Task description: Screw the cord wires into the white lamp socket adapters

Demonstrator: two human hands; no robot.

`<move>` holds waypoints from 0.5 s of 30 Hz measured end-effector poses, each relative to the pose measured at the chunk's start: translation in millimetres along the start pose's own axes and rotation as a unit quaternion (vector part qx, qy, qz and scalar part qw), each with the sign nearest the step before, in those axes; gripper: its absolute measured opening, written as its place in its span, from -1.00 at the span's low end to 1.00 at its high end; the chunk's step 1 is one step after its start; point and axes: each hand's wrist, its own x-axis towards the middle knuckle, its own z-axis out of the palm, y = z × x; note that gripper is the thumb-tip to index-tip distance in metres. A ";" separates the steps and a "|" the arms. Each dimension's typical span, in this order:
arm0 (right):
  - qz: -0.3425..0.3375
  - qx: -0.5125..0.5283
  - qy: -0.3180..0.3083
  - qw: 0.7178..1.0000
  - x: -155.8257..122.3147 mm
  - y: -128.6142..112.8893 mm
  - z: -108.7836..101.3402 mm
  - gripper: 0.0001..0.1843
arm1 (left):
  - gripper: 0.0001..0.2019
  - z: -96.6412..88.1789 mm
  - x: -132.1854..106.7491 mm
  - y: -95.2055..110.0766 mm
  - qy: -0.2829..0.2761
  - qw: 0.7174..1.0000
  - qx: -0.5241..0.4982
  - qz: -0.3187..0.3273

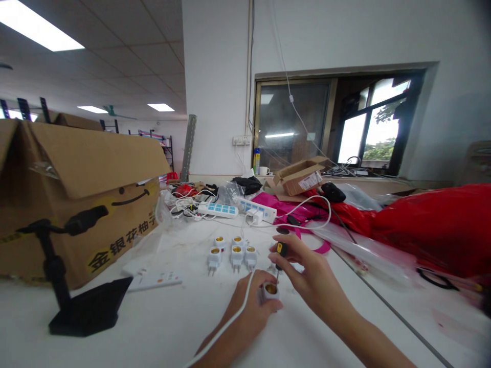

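Between its thumb and fingers my left hand (pixel 253 306) grips a white plug-in lamp socket (pixel 271 290), its brass-coloured opening facing up. My right hand (pixel 307 266) is closed round the black and yellow handle of a screwdriver (pixel 282 249). The thin shaft points down, and its tip is at or inside the socket's opening; exactly where it touches I cannot tell. Just beyond my hands, several similar white lamp sockets (pixel 237 255) stand on the white table (pixel 164 327), some with plug pins showing. A white cable (pixel 238 314) runs across in front of my left forearm.
A large cardboard box (pixel 126 214) and a black stand (pixel 86 312) occupy the left. Near it lies a white power strip (pixel 155 281). Farther back are power strips with blue sockets (pixel 218 210), tangled cables and a small open carton (pixel 299 176). Red plastic (pixel 433 230) covers the right.
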 end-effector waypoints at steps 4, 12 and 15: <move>0.008 0.029 -0.036 0.999 2.8 -0.5 4.2 -0.71 | -0.65 -0.8 -1.9 2.3 0.000 1.000 -0.008 -0.002; 0.008 0.039 0.011 0.999 1.0 -7.9 6.6 -0.66 | -0.69 1.4 1.8 -5.0 -0.013 0.999 -0.025 0.015; 0.007 0.046 0.064 0.997 4.0 -5.5 11.2 -0.68 | -0.67 1.3 2.2 -5.5 -0.016 0.999 -0.024 0.021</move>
